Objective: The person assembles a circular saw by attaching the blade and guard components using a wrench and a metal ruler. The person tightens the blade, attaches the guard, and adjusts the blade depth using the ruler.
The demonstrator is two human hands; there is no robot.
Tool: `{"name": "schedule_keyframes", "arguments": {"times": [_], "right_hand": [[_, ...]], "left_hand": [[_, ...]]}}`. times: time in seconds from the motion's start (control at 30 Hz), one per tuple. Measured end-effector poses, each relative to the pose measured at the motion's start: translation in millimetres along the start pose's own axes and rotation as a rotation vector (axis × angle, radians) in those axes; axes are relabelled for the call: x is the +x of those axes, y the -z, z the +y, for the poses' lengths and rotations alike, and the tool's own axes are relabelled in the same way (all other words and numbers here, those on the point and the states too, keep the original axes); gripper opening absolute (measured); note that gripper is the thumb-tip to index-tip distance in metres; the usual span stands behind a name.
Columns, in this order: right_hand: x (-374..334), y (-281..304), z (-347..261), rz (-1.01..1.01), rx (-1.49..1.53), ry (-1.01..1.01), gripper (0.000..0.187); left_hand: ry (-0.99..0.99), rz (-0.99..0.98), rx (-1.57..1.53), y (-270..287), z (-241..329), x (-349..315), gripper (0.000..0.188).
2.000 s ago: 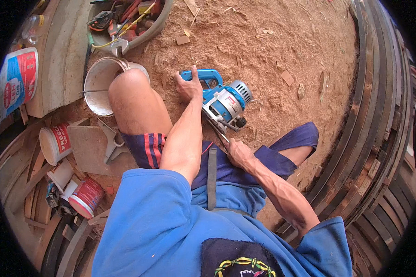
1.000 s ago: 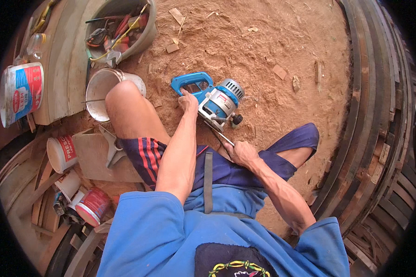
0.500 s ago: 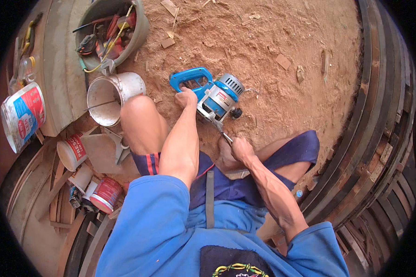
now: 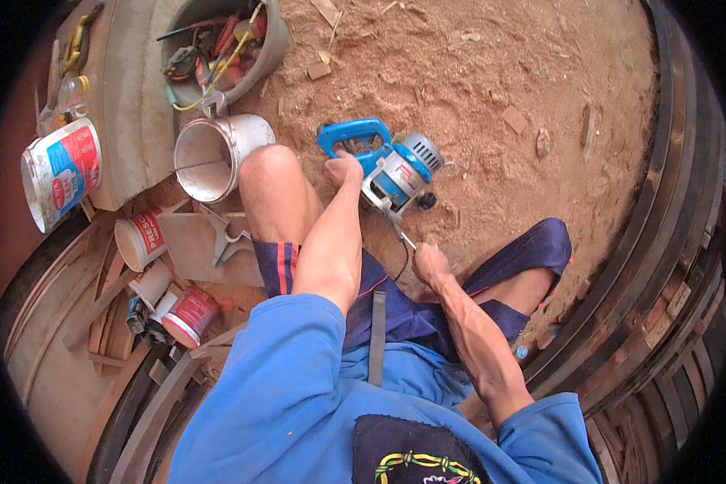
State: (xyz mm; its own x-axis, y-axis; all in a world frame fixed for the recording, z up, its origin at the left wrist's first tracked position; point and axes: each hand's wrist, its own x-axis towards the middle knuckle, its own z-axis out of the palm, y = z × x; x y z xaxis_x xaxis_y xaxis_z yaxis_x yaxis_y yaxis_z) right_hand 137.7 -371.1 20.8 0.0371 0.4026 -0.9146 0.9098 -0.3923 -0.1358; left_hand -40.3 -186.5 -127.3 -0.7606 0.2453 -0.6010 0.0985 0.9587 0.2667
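A blue and silver router (image 4: 399, 181) lies tilted on the sawdust between my legs. My left hand (image 4: 344, 168) is closed around its blue loop handle (image 4: 353, 131). My right hand (image 4: 430, 264) is closed on the end of a slim metal wrench (image 4: 406, 234). The wrench's far end meets the router's base near the spindle; the exact contact is too small to make out. A black knob (image 4: 427, 201) sticks out from the router's side. A thin dark cord-like line curves beside my right hand.
At the left stand a white bucket (image 4: 256, 129), a grey tub (image 4: 276, 40) of tools, and several paint pails (image 4: 192, 316). A metal bracket-like piece (image 4: 222, 242) rests on a board by my left knee. Stacked wooden strips (image 4: 649, 266) line the right side. Wood scraps (image 4: 515, 120) dot the sawdust.
The whole scene has shifted right in the picture. Relative to the router, my right hand has moved slightly left with the wrench. My left hand keeps its hold on the handle.
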Motion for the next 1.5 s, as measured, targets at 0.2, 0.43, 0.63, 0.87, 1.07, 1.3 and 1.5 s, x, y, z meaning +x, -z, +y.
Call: {"name": "schedule_keyframes", "arguments": {"times": [0.2,0.43,0.63,0.87,1.07,1.3,1.5], "right_hand": [[9.6,-6.4,7.9,0.003,-0.001,0.055,0.022],[20.3,-22.4,21.4,0.039,0.05,0.082,0.022],[31.8,-29.9,26.7,0.041,0.013,0.11,0.02],[42.4,-42.6,36.1,0.032,-0.019,0.112,0.019],[34.5,-29.9,33.3,0.098,0.027,0.18,0.024],[33.1,-30.7,28.4,0.191,-0.016,0.143,0.048],[55.5,-61.8,42.9,0.357,-0.114,0.183,0.046]], "left_hand": [[-0.061,0.068,-0.021,-4.6,-3.6,4.6,0.055],[-0.118,0.068,-0.067,1.3,0.7,-4.4,0.055],[-0.023,0.027,0.014,3.2,2.7,-2.2,0.056],[-0.08,0.044,-0.025,1.5,-0.9,-2.7,0.056],[-0.099,0.055,-0.046,-2.0,-4.0,2.2,0.054],[-0.046,0.103,0.039,-3.7,-3.9,2.6,0.053],[-0.019,0.002,0.083,17.0,12.6,-19.6,0.06]]}}
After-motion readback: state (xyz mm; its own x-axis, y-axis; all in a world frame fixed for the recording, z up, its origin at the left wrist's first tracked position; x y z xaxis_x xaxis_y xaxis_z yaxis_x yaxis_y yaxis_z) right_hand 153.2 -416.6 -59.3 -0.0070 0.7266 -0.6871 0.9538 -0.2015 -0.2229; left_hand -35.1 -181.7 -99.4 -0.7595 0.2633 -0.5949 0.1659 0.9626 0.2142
